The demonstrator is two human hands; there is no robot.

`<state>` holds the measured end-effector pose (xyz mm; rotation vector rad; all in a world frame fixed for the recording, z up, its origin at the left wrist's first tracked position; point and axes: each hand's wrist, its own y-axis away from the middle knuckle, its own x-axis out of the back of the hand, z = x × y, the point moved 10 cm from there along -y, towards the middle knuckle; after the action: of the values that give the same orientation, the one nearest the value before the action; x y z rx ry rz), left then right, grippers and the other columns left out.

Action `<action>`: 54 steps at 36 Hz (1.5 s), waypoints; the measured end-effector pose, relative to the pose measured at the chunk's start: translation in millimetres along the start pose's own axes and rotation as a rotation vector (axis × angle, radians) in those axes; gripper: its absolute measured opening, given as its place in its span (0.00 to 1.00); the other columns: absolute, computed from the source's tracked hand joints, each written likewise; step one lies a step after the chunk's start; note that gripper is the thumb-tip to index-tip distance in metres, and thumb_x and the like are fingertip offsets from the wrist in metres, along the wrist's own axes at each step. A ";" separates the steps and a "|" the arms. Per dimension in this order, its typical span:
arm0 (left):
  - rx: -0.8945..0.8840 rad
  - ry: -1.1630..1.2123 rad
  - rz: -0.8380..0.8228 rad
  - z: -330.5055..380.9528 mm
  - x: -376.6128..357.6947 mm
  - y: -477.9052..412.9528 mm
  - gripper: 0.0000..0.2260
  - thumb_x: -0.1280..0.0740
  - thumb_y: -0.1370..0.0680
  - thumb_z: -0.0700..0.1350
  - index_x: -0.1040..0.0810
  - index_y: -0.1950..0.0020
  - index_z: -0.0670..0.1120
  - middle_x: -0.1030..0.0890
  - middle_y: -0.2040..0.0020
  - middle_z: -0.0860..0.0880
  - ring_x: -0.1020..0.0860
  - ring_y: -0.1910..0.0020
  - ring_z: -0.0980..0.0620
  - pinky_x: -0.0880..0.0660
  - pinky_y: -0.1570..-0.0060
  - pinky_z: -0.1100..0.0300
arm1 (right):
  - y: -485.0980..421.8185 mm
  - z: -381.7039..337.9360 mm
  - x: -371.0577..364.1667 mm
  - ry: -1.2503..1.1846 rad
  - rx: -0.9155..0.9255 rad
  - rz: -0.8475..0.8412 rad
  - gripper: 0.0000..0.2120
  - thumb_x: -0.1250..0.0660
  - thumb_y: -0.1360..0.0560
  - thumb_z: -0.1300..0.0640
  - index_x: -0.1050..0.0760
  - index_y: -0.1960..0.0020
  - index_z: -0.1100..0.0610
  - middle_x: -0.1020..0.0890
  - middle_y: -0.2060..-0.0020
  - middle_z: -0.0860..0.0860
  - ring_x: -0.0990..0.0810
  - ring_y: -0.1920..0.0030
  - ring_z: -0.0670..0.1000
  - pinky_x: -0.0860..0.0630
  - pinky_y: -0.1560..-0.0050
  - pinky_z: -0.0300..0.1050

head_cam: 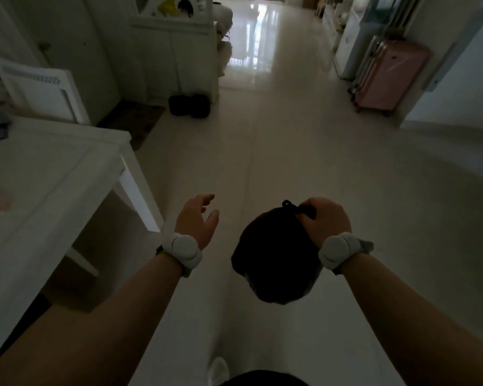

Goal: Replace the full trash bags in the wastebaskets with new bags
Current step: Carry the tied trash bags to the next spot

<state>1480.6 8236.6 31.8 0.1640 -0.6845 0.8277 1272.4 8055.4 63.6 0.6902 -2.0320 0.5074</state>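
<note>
A full black trash bag (pixel 273 254) hangs in the air above the pale tiled floor, tied at the top. My right hand (pixel 325 218) grips its knotted neck, fingers curled round the black plastic. My left hand (pixel 197 218) floats to the left of the bag, apart from it, with relaxed fingers and nothing in it. Both wrists wear grey-white bands. No wastebasket is in view.
A white table (pixel 48 185) stands at the left with a white chair (pixel 39 87) behind it. Dark shoes (pixel 189 105) sit by a white cabinet (pixel 176 51). A pink suitcase (pixel 385 76) stands at the right wall. The hallway floor (pixel 290 135) runs ahead.
</note>
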 end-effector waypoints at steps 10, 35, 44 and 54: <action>0.005 0.011 -0.039 -1.3 -36.1 -136.7 0.17 0.35 0.23 0.43 0.29 0.34 0.44 0.26 0.39 0.44 0.25 0.44 0.48 0.29 0.48 0.58 | -128.2 20.3 -23.5 -0.031 -0.034 -0.009 0.09 0.35 0.25 0.52 0.21 0.52 0.57 0.19 0.56 0.55 0.22 0.58 0.57 0.23 0.57 0.48; 0.282 0.010 0.157 -78.1 -47.8 -471.4 0.17 0.35 0.23 0.41 0.29 0.34 0.43 0.26 0.38 0.43 0.25 0.45 0.46 0.31 0.50 0.58 | -551.6 -25.2 -86.6 0.021 0.195 -0.172 0.10 0.37 0.23 0.52 0.20 0.49 0.57 0.18 0.53 0.56 0.21 0.56 0.58 0.23 0.54 0.50; 0.261 0.004 0.158 -114.8 -16.2 -644.2 0.18 0.35 0.23 0.43 0.29 0.34 0.44 0.26 0.37 0.43 0.25 0.43 0.45 0.29 0.47 0.56 | -697.3 -84.4 -128.8 0.019 0.178 -0.189 0.08 0.35 0.24 0.54 0.21 0.51 0.57 0.19 0.53 0.56 0.21 0.56 0.58 0.24 0.54 0.48; 0.249 0.015 0.126 -138.0 -19.4 -768.0 0.17 0.35 0.23 0.43 0.29 0.34 0.44 0.26 0.38 0.43 0.26 0.44 0.46 0.29 0.47 0.56 | -808.3 -103.3 -174.8 -0.050 0.138 -0.183 0.08 0.34 0.25 0.55 0.20 0.51 0.59 0.17 0.58 0.55 0.20 0.58 0.56 0.32 0.60 0.39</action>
<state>2096.6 7757.9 7.1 0.3413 -0.5800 1.0343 1934.6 7550.1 35.5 0.9713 -1.9695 0.5303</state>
